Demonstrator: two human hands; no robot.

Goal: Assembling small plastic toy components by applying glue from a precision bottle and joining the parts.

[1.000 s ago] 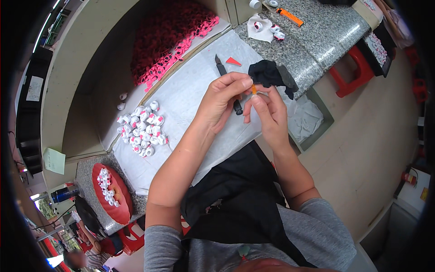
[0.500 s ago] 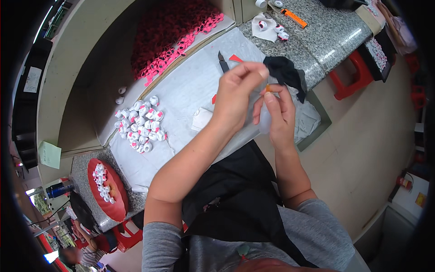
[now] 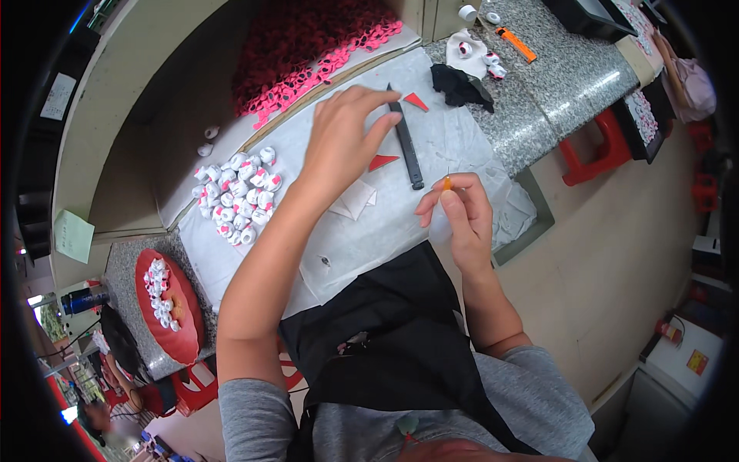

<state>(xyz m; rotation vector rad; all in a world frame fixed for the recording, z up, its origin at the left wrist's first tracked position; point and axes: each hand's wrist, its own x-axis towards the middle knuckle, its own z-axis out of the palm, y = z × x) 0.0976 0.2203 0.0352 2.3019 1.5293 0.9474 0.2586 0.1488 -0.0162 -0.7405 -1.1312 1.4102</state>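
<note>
My right hand [image 3: 466,215] grips a small translucent squeeze bottle [image 3: 440,228] with an orange neck [image 3: 447,184] and a thin needle tip pointing up. My left hand [image 3: 345,137] is open and hovers over the white-covered work surface [image 3: 400,219], thumb and index finger apart. Just beside those fingertips lies a black utility knife [image 3: 406,146]. Close by are two red triangular pieces, one [image 3: 416,102] beyond the knife and one [image 3: 382,162] nearer. A folded white paper [image 3: 354,202] sits below my left wrist.
Left of my forearm is a pile of white-and-pink balls [image 3: 237,196]. Many pink-and-black pieces [image 3: 308,58] heap at the back. A red dish [image 3: 169,308] holds more balls. A black cloth [image 3: 462,86] and an orange cutter [image 3: 516,44] lie far right.
My left hand has moved left, away from the bottle, and its fingers have spread. The black cloth lies farther back and left. My view has shifted slightly.
</note>
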